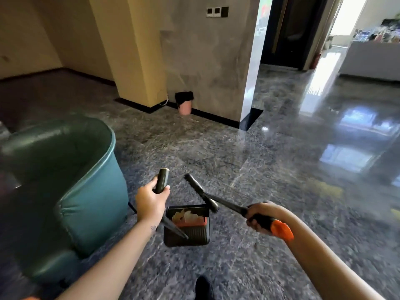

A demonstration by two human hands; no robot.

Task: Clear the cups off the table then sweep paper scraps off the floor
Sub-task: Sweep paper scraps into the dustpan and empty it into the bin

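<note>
My left hand grips the dark upright handle of a black dustpan, which hangs just above the floor in front of me. Crumpled paper scraps lie inside the pan. My right hand grips the black-and-orange handle of a broom. Its dark head points away to the left, just beyond the pan's far edge. No cups or table are in view.
A teal armchair stands close on my left. A pink bin with a black liner sits against the grey pillar ahead. Glossy dark stone floor spreads to the right. My shoe shows at the bottom edge.
</note>
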